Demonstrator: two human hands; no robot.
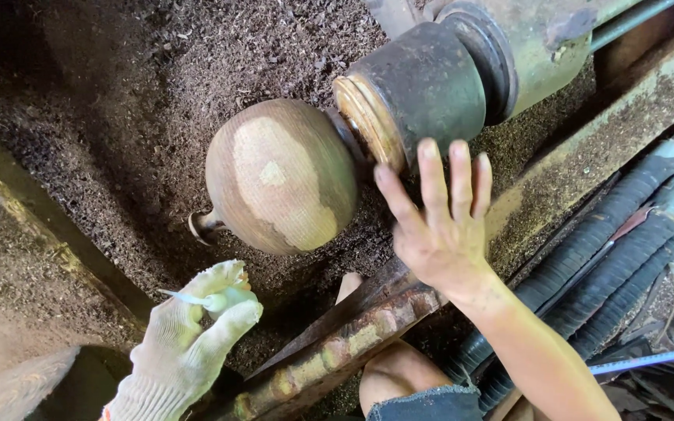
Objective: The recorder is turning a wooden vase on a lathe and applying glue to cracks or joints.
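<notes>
At the far left, a dusty slanted edge of the lathe bed (17, 234) is running down toward the lower corner, and dark wood shavings (157, 93) are lying thick behind and below the work. In the lower left, the left hand (189, 343), wearing a white knit glove, is pinching a thin pale blue-green sliver (189, 298) between thumb and fingers, so it is curled narrow around that small piece; what the piece is cannot be told. The hand is hovering below and just left of the workpiece, apart from it.

In the middle, a rounded wooden workpiece (282, 175), egg-like with pale and brown patches, is sitting mounted on the lathe, with a small metal tail centre (204, 226) pressing at its lower left end. Its upper right end is meeting a tan wooden disc (364, 117) fixed to the dark cylindrical chuck (427, 82) of the headstock (540, 47). Below, a rusty metal tool rest bar (352, 335) is slanting up from the bottom edge, and a bare knee (399, 374) is showing behind it.

To the right, the bare right hand (438, 226) is spread wide, fingers apart and holding nothing, with its fingertips (431, 156) lying against or just before the chuck's lower rim. Further right, black ribbed hoses (626, 242) are lying bundled along the green machine frame (587, 156).
</notes>
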